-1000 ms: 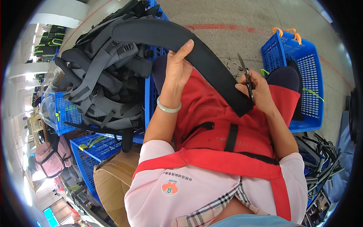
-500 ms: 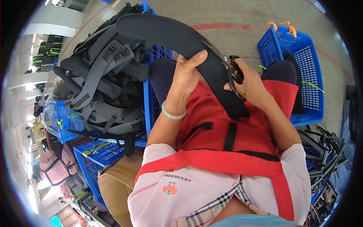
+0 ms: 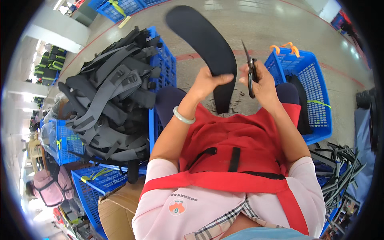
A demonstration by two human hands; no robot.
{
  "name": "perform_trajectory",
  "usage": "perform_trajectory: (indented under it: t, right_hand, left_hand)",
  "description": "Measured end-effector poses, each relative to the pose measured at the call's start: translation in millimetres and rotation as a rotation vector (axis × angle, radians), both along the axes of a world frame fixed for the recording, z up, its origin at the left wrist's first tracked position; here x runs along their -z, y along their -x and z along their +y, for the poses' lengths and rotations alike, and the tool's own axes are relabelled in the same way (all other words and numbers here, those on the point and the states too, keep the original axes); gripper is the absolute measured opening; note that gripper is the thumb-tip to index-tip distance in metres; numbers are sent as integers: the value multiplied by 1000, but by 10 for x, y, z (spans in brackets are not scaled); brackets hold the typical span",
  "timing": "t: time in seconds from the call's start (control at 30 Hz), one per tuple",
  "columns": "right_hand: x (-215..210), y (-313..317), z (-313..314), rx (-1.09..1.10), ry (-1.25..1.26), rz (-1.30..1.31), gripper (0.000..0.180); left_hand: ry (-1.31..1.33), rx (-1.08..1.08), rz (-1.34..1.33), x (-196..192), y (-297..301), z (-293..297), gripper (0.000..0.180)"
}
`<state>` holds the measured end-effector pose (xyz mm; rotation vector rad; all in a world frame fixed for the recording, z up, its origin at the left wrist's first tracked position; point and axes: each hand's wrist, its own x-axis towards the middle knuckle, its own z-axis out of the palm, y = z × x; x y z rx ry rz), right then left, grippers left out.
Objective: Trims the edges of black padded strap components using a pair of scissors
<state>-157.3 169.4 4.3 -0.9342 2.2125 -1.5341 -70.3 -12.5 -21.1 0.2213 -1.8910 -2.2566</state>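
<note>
Strap (image 3: pixel 208 44), curved, padded, black, in left hand (image 3: pixel 210 82); scissors (image 3: pixel 251 74) in right hand (image 3: pixel 262 82).

Glossy grey concrete floor (image 3: pixel 256 24) with red painted lines (image 3: pixel 192 56).

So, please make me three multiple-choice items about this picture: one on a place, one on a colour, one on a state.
1. Where does the heap of grey straps lie?
A. on the blue crate at the person's left
B. on the person's lap
C. in the blue basket at the right

2. What colour is the apron?
A. green
B. red
C. white

3. How is the curved black pad held?
A. flat on the floor
B. raised in front, gripped by the left hand
C. folded inside the cardboard box

Answers:
1. A, the straps pile on the crate left of the knees.
2. B, it is red across the lap.
3. B, the left hand grips its lower part while the right hand holds scissors beside it.
</note>
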Motion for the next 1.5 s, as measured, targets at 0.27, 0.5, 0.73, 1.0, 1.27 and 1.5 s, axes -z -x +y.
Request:
perform_trajectory:
  t: [0.27, 0.5, 0.73, 1.0, 1.27, 1.5]
  right_hand:
    - [-85, 59, 100, 87, 400, -264, 23]
    - [40, 1, 130, 76, 347, -253, 23]
    - [-153, 185, 388, 343, 453, 85, 18]
    - [-58, 149, 738, 305, 932, -525, 19]
    - [479, 227, 1021, 229, 818, -763, 26]
    - [552, 280, 1072, 282, 826, -774, 28]
  left_hand:
    - [288, 395, -274, 521, -353, 431, 30]
    - [534, 225, -281, 228, -319, 298, 32]
    - [228, -302, -2, 830, -298, 37, 50]
    - [-984, -69, 87, 749, -302, -52, 43]
    - [-733, -164, 135, 396, -235, 55, 15]
    - [-714, -192, 116, 392, -227, 69, 13]
